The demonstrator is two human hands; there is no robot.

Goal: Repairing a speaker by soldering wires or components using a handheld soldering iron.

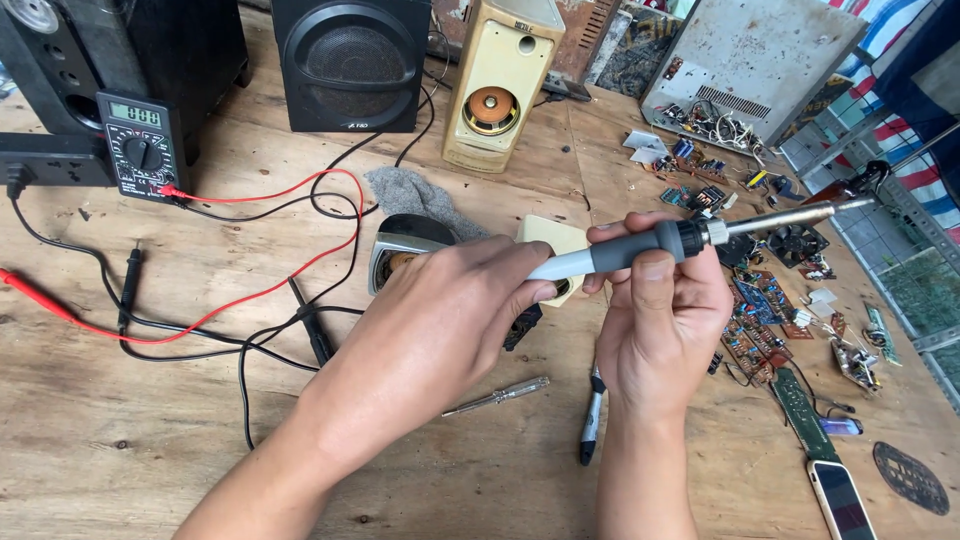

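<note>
Both hands on a soldering iron over a crowded bench

Starting at the upper left of the frame, a multimeter (141,146) leans against a black speaker (352,62), and its red lead (262,290) and black lead (130,285) loop loosely across the wooden table (120,440). A judgement on risk: if the iron is hot, a dip of its tip could singe these cables or the grey cloth (408,192) near the middle, and the loose loops could snag a forearm and drag the meter down.

At centre, the left hand (455,320) is curled, its fingertips closed around the rear of the soldering iron (640,245). The iron sits across the middle of the picture, raised above the table, its metal tip pointing to the upper right. Under the hands lie a small speaker (400,250), partly hidden, a thin screwdriver (498,396) and a pen (591,420).

The right hand (665,320) grips the dark collar of the iron, thumb on the near side and fingers wrapped over the top. Its fingers sit close to the metal shaft, so a slip forward could mean a burn.

At the right, circuit boards (760,320) and loose parts lie scattered, with a phone (842,500) at the lower right edge; a dropped iron could land among them
</note>
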